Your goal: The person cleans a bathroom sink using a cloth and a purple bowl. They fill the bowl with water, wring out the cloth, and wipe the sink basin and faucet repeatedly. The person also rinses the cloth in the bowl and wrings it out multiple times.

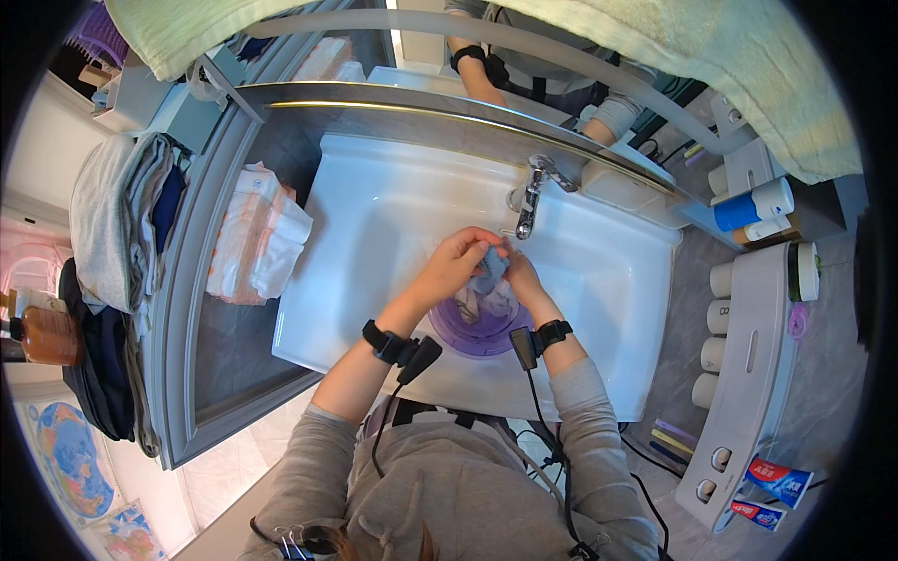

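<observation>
A small blue-grey cloth (pixel 491 270) is gripped between my two hands, below the spout of a chrome faucet (pixel 530 203). My left hand (pixel 459 259) pinches it from the left with thumb and fingers. On its right side my right hand (pixel 520 270) holds the cloth, its fingers partly hidden. Directly beneath is a round purple plastic basin (pixel 477 336), with pale wet cloth (pixel 499 301) inside. The basin stands in the white washbasin (pixel 393 273). Whether water is running from the spout I cannot tell.
A pack of tissues (pixel 252 238) lies left of the washbasin, near folded clothes (pixel 112 217). On the right wall is a grey-white rack (pixel 744 365) with cups and toothpaste tubes (pixel 779 482). A mirror and a yellow-green towel (pixel 744 63) are at the top. Black cables hang from both wrist straps.
</observation>
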The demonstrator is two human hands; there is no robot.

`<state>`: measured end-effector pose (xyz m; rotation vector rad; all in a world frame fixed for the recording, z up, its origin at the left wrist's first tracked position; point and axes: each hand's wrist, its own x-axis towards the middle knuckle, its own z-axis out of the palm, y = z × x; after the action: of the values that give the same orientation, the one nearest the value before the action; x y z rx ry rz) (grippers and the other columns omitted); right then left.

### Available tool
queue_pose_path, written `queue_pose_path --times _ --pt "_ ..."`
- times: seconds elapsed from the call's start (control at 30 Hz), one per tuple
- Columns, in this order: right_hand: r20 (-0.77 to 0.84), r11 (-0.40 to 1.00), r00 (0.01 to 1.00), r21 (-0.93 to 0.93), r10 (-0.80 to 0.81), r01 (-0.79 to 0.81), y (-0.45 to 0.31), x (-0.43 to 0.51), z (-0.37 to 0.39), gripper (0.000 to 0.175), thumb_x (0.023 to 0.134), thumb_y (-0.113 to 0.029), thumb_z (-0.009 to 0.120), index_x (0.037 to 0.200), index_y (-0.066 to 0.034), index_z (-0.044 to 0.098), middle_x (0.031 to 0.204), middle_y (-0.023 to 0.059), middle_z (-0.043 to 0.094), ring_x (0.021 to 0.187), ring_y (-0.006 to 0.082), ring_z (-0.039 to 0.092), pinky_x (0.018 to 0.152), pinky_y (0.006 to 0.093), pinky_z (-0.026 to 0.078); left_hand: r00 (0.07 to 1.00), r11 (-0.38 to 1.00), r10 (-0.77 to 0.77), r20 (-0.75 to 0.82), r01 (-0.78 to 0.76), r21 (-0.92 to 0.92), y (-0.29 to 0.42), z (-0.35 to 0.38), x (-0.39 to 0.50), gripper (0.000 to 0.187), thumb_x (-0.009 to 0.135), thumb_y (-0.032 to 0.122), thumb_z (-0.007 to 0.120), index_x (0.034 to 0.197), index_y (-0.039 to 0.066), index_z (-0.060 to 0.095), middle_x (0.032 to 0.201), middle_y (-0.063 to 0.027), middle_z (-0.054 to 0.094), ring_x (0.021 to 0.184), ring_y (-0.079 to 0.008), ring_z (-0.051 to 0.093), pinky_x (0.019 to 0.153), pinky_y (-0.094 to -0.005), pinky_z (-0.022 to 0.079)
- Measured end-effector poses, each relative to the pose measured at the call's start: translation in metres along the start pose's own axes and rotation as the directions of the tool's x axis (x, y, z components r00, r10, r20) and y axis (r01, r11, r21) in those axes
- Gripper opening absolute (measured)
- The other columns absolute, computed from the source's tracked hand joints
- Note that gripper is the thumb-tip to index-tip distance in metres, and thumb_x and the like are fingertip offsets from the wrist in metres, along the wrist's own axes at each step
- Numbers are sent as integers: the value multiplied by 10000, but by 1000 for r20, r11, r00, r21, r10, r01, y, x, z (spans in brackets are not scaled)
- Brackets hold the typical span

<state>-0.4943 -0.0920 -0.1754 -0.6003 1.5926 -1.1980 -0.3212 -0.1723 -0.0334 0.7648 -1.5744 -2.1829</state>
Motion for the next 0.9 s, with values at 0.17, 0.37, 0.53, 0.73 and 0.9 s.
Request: queue_pose_path --times 0.17,0.37,0.53,0.73,0.9 --pt "63 997 997 -54 -54 58 -18 -22 -3 316 957 -311 487 1052 -30 594 863 38 613 810 139 557 738 298 448 983 985 84 -166 -57 161 -62 -7 34 258 976 156 419 1194 54 514 1038 -37 634 912 -105 562 788 -260 457" --pt "-12 925 964 -285 -267 253 -2 -21 -57 156 944 -140 519 1026 -22 581 839 -7 588 761 91 523 694 228 418 914 941 82 -397 59 332 -123 -31 51 310 947 162 460 1224 26 494 1016 -142 638 897 -191 592 801 -303 462" --pt "-95 960 971 -197 -221 200 -22 -21 -58 182 954 -151 501 1071 -36 580 847 -11 571 758 62 489 679 224 404 964 859 30 -266 111 500 -125 -10 57 403 870 307 597 1164 36 549 1007 -189 638 937 -298 614 827 -379 463" --pt "-160 935 941 -245 -298 255 -14 -8 -57 241 964 -196 487 1130 -47 578 883 -3 564 789 75 490 688 217 411 996 844 -79 -38 87 530 -122 1 73 368 841 316 621 1050 15 588 943 -208 633 899 -318 615 784 -377 463" --pt "-36 991 998 -118 56 -60 -11 -17 -27 399 953 -376 482 1211 -74 528 964 22 596 846 117 552 655 252 473 945 953 31 -324 70 294 -118 9 78 296 865 244 574 1034 0 580 907 -213 625 857 -356 603 786 -394 464"
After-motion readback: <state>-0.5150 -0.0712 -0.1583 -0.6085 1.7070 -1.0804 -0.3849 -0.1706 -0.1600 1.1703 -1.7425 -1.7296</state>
